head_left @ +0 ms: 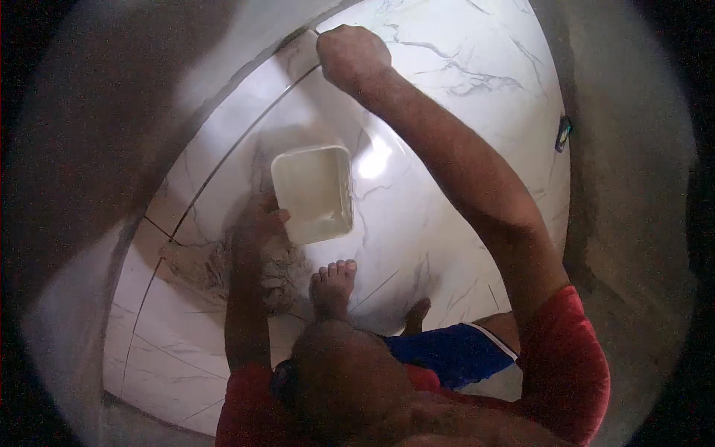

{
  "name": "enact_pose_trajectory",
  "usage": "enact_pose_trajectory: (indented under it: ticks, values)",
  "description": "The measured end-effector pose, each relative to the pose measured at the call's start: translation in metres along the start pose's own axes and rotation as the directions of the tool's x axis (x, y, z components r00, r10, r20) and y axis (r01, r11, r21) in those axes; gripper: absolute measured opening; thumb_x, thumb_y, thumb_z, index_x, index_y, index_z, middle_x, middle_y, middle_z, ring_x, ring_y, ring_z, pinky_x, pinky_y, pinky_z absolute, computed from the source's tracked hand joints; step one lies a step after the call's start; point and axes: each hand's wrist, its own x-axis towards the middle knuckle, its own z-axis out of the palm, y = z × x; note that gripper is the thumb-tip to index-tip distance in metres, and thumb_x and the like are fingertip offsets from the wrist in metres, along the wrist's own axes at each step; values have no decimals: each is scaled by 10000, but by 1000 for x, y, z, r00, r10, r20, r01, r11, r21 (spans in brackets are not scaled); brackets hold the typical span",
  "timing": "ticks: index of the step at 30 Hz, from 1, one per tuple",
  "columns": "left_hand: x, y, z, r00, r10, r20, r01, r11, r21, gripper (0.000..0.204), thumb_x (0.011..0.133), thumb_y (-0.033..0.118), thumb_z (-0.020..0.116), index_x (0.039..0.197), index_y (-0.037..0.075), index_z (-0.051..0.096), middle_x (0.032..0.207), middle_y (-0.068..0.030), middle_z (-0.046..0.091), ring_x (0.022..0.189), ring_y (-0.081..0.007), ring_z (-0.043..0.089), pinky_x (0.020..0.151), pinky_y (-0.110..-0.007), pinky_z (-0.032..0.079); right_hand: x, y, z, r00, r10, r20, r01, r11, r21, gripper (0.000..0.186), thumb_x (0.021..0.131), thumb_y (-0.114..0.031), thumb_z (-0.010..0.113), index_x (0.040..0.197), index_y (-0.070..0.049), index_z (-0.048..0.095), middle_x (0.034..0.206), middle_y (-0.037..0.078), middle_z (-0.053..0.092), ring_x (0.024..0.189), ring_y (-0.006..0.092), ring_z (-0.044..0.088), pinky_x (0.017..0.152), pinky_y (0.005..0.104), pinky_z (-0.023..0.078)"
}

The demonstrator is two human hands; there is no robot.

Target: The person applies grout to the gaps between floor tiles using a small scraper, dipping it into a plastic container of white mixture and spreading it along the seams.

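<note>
A white rectangular plastic container point(313, 195) with pale contents, too unclear to name, is gripped at its left side by my left hand point(261, 217), thumb at the rim. My right hand point(354, 58) is closed at the top, at the far tile edge along the wall's foot; whatever it may hold is hidden. Grey-brown smears point(201, 270) mark the marbled tile floor point(454, 127) left of my left forearm.
A plain wall point(134, 89) borders the tiles on the left, another point(633, 201) on the right. A small dark object point(563, 134) lies at the right edge of the tiles. My bare feet point(334, 287) are on the floor below the container.
</note>
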Motion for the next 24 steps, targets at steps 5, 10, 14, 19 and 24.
enact_pose_trajectory:
  ticks: [5,10,14,19,24]
  values:
    - [0,21,13,998,-61,26,60,998,36,584,802,283,770,1269,-25,603,1173,-107,654,1025,-189,624,853,-353,542,-1,39,-14,994,88,-67,-89,996,1,211,795,-98,564,906,-9,719,928,212,712,891,370,707,791,475,574]
    - [-1,32,21,999,-28,27,28,1000,5,533,804,263,759,1222,-36,619,1124,-95,666,978,-201,638,846,-364,547,0,58,9,995,90,-48,-93,993,-69,203,847,-94,555,937,-25,723,965,195,715,913,348,711,796,453,583]
    - [-1,15,13,999,-29,-46,29,1000,1,547,793,250,763,1228,-43,607,1129,-113,668,978,-231,652,855,-394,551,-23,21,20,998,-52,-45,49,997,-66,170,869,-94,548,961,-21,670,992,189,681,879,352,702,771,449,582]
    - [7,7,2,999,-2,35,1,999,37,598,784,238,771,1273,-48,578,1135,-117,666,978,-243,656,845,-399,557,-42,63,12,964,10,-266,-22,999,-40,153,888,-115,553,988,-31,631,998,155,669,821,344,701,714,451,588]
    - [0,16,9,997,-39,64,45,995,-90,692,774,309,779,1318,-53,549,1193,-137,650,1047,-259,637,901,-417,534,-21,110,13,968,78,-239,-99,992,-77,168,889,-111,544,1007,-39,641,966,166,679,860,348,702,734,465,585]
